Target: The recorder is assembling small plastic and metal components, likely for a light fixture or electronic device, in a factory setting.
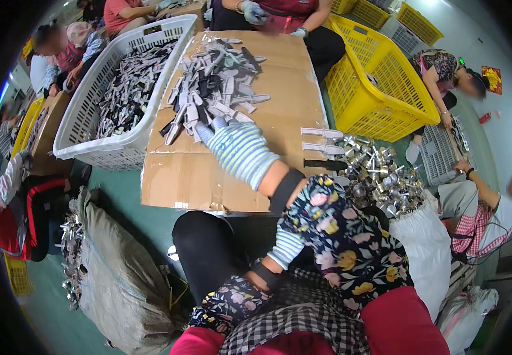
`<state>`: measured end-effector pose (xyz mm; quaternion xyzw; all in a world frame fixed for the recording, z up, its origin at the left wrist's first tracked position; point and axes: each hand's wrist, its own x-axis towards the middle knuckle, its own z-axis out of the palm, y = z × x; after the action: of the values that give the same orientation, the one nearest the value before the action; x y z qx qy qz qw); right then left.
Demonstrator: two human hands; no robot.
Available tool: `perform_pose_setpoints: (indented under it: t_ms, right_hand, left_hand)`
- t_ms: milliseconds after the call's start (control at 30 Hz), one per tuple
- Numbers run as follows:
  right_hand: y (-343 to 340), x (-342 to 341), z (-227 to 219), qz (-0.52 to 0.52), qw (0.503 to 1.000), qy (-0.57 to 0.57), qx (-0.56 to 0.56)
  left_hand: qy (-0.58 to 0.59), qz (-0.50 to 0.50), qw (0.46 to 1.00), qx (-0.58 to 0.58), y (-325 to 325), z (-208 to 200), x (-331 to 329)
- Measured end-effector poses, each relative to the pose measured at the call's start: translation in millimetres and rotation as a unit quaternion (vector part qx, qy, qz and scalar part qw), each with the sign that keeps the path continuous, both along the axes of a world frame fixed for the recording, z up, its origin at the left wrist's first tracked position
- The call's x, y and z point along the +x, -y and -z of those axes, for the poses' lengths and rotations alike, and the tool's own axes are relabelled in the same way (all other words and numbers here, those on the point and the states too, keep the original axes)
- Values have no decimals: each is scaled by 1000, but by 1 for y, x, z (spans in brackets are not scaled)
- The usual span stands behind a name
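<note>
My right hand, in a blue-and-white striped glove, reaches across to the near edge of a pile of grey and black plastic handle-like pieces. Its fingers are stretched out and apart at the lowest pieces, with nothing visibly gripped. Low in front of my body, my left hand wears a matching glove; the right sleeve covers its fingers, so their hold is hidden. At the right edge of the cardboard-topped table, a light grey piece and a black piece lie in a row with similar ones.
Shiny metal fittings fill a white sack beside my right arm. A white crate of similar plastic pieces stands left; a yellow crate stands right. A beige sack leans at lower left. A gloved co-worker sits opposite.
</note>
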<state>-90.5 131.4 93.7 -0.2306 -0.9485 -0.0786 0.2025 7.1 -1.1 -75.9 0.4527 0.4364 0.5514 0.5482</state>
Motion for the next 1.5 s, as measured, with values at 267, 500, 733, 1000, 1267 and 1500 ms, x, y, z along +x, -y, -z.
perform_pose_setpoints:
  t_ms: [267, 500, 733, 1000, 1267, 1500]
  right_hand:
    - [-19, 93, -10, 50, 997, -56, -17]
    - [-87, 243, -76, 138, 918, -256, -268]
    - [-108, 270, -12, 193, 742, -362, -531]
    - [-149, 242, 36, 213, 743, -342, -534]
    - [-158, 227, 42, 216, 732, -329, -556]
    - [-161, 223, 46, 213, 733, -315, -564]
  left_hand:
    - [125, -74, 985, -89, -3, -63, 1]
    - [174, -78, 965, -182, -5, -75, -2]
    - [174, -64, 968, -169, -5, -71, -3]
    - [150, -64, 964, -208, -4, -75, -5]
    - [150, -72, 965, -204, -6, -77, -5]
    - [148, -72, 967, -194, -5, -74, -5]
